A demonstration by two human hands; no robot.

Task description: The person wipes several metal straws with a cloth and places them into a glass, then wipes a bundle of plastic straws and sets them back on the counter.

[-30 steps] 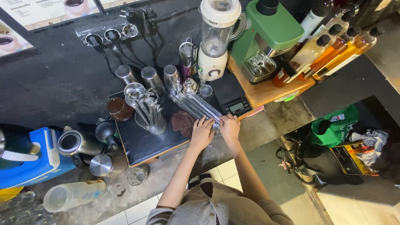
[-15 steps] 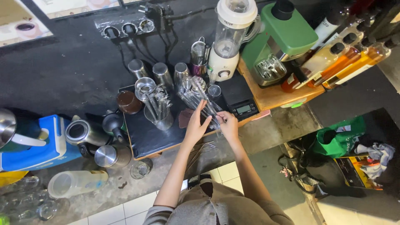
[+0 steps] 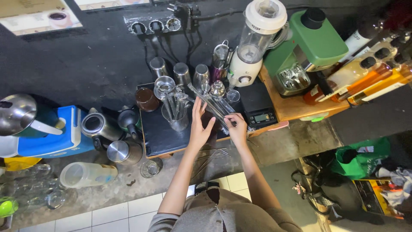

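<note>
I see a bundle of long clear glass tubes (image 3: 213, 106) lying slantwise on the dark tray (image 3: 159, 133), running up and away from both hands. My right hand (image 3: 236, 131) pinches the near end of the bundle, fingers curled around it. My left hand (image 3: 199, 126) stands just beside it, fingers straight and pressed together, the palm against the tubes' side. Just beyond the left fingertips stands a glass holder of metal tools (image 3: 175, 112). Past the right hand sits a small black scale (image 3: 257, 107), with a white blender (image 3: 253, 47) farther behind it.
</note>
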